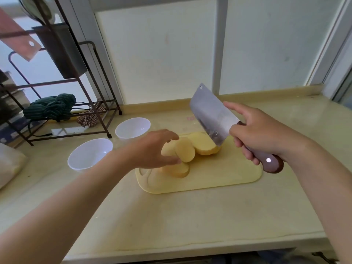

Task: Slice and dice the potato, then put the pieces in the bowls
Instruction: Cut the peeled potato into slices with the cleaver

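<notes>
Pale potato slice (185,151) tilted upright in the left hand (152,147) grip; thicker chunk (203,143) just right, white bowls (89,155) (132,128) left.

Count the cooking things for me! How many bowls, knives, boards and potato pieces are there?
White bowls: 2
Cleaver: 1
Cutting board: 1
Potato pieces: 3 in plain sight; the left hand may hide more
Total: 7
</notes>
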